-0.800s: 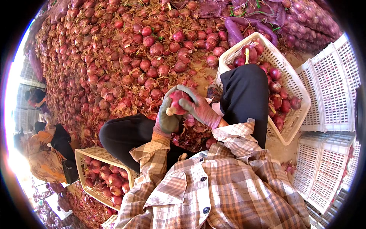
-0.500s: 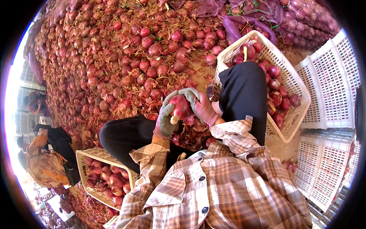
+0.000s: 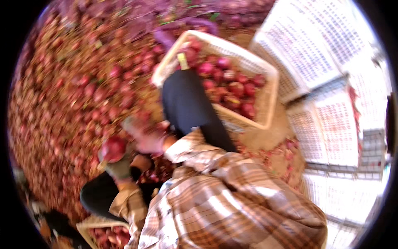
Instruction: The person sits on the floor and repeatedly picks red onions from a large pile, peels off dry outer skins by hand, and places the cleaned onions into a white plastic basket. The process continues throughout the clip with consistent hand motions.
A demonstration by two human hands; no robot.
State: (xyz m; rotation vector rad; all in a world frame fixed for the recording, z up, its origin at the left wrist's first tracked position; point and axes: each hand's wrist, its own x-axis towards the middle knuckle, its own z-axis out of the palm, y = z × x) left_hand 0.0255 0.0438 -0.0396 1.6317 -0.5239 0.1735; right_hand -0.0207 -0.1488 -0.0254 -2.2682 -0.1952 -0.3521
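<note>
bright glare bleaches the white crates [image 3: 309, 39]; motion blur smears the view; fisheye corners fall black.

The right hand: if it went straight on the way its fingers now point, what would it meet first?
The right hand would probably meet the loose red onions up and left of it, not the held onion in the left hand; motion blur leaves depth unclear.

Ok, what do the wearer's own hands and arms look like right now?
The left hand is gloved, mostly grey-green. The right hand is gloved too, pinkish across the back with greyish fingers. The left sleeve and right sleeve are plaid in brown, tan and white, loose and wide at the wrist end. Motion blur hides any finer markings.
</note>
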